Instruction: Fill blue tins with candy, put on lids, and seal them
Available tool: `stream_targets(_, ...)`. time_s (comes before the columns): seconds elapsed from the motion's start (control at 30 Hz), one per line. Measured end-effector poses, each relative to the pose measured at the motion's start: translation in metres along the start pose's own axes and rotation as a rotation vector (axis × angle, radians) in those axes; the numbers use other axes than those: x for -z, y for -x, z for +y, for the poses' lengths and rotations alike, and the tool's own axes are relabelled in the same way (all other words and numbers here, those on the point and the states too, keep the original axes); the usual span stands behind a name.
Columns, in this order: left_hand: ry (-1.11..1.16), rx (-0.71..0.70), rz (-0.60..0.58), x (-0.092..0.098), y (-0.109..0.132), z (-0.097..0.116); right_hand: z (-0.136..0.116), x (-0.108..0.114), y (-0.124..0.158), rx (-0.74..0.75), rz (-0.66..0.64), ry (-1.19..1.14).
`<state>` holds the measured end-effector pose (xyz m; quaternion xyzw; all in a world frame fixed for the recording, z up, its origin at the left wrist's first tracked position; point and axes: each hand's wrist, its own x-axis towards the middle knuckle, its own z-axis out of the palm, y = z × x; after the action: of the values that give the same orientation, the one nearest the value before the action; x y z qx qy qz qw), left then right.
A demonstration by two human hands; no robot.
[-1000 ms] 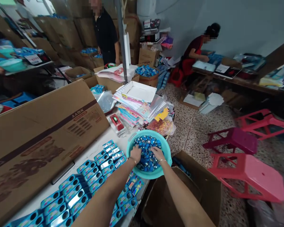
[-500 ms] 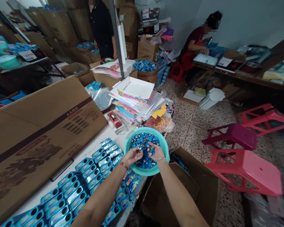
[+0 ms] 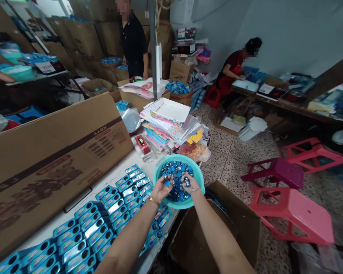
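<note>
A turquoise basin (image 3: 200,178) at the table's edge holds many small round caps (image 3: 177,194), some blue and some silver. Over its left side, my left hand (image 3: 161,188) has its fingers curled around a few of the caps, one showing a blue face. My right hand (image 3: 192,184), at the basin's right side, is closed on several silver caps. Left of the basin, rows of blue metal tins (image 3: 114,205) with round holes in their tops stand on the white table (image 3: 108,177).
A large cardboard carton (image 3: 60,156) lies along the table's left. Behind the basin are a red device (image 3: 143,144) and stacked printed sheets (image 3: 171,121). An open carton (image 3: 211,232) stands below right, near pink stools (image 3: 300,213). Co-workers stand and sit farther back.
Both hands have drawn slightly apart above the caps and now hold caps. The view has shifted a little, moving most of the scene within the picture.
</note>
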<state>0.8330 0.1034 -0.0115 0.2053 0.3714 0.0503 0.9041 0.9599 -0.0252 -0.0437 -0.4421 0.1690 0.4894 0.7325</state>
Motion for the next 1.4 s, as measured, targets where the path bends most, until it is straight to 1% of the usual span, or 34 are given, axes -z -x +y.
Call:
stream_targets(0.07,-0.02,0.008,-0.015,0.001,0.008,0.003,0.0,-0.003,0.005,0.008,-0.011,0.003)
stream_targets(0.13,-0.048,0.001,-0.024,0.006,0.021,0.006,-0.001,-0.008,0.01,0.006,-0.035,0.013)
stream_targets(0.2,-0.084,-0.033,-0.011,0.018,0.04,0.008,-0.002,-0.014,0.016,-0.001,-0.064,0.024)
stream_targets(0.23,-0.103,-0.057,0.006,0.026,0.053,0.009,-0.002,-0.016,0.02,-0.005,-0.079,0.03)
stream_targets(0.27,-0.122,-0.084,0.031,0.037,0.067,0.009,-0.001,-0.019,0.025,-0.009,-0.093,0.035)
stream_targets(0.33,-0.166,-0.14,0.101,0.065,0.1,0.008,0.003,-0.024,0.037,-0.021,-0.119,0.048)
stream_targets(0.43,-0.254,-0.215,0.255,0.115,0.155,0.0,0.021,-0.028,0.057,-0.055,-0.164,0.084)
stream_targets(0.53,-0.375,-0.283,0.446,0.161,0.203,-0.014,0.058,-0.031,0.077,-0.123,-0.237,0.177)
stream_targets(0.6,-0.472,-0.325,0.567,0.183,0.224,-0.025,0.09,-0.033,0.09,-0.173,-0.273,0.284)
stream_targets(0.63,-0.523,-0.343,0.619,0.191,0.23,-0.029,0.105,-0.035,0.095,-0.171,-0.264,0.397)
stream_targets(0.7,-0.626,-0.362,0.705,0.199,0.233,-0.036,0.132,-0.039,0.103,-0.112,-0.204,0.729)
stream_targets(0.77,-0.733,-0.358,0.759,0.199,0.227,-0.038,0.149,-0.044,0.106,-0.03,-0.128,1.046)
stream_targets(0.8,-0.792,-0.352,0.77,0.197,0.222,-0.037,0.154,-0.048,0.106,0.002,-0.099,1.155)
stream_targets(0.93,-1.047,-0.314,0.747,0.181,0.192,-0.026,0.158,-0.068,0.093,0.116,-0.025,1.427)
stream_targets(1.0,-1.164,-0.278,0.736,0.174,0.178,-0.019,0.16,-0.081,0.084,0.176,0.013,1.577)
stream_targets(1.07,-1.262,-0.228,0.736,0.168,0.168,-0.013,0.164,-0.093,0.077,0.201,0.042,1.721)
stream_targets(1.13,-1.339,-0.173,0.745,0.165,0.162,-0.008,0.17,-0.103,0.071,0.197,0.059,1.852)
stream_targets(1.23,-1.426,-0.112,0.759,0.162,0.16,-0.005,0.175,-0.113,0.066,0.165,0.07,2.013)
stream_targets(1.4,-1.519,-0.047,0.761,0.159,0.155,-0.001,0.168,-0.12,0.059,0.115,0.041,2.181)
